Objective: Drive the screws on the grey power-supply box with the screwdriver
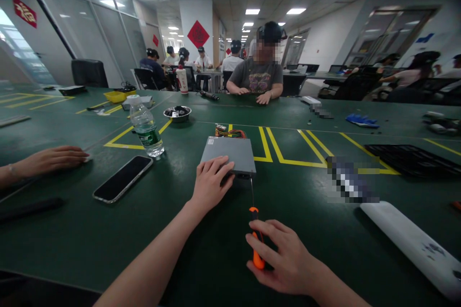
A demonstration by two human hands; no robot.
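Note:
A flat grey metal computer power supply (232, 148) lies on the green table in front of me, its coloured cables (234, 133) bunched at the far side. My left hand (213, 181) grips its near left corner, fingers on the top and thumb by the near edge. In my right hand (284, 254) is a screwdriver (258, 252) with an orange and black handle. Its thin shaft points away from me and reaches the near right corner of the power supply, beside the socket. Whether the tip sits in a screw is too small to tell.
Left of the power supply are a water bottle (146, 127), a phone (123, 179) and another person's hand (54, 161). Behind stands a metal bowl (177, 113) of small parts. A white elongated object (406, 240) lies at right, near a black panel (414, 159). Opposite sits a person (255, 74).

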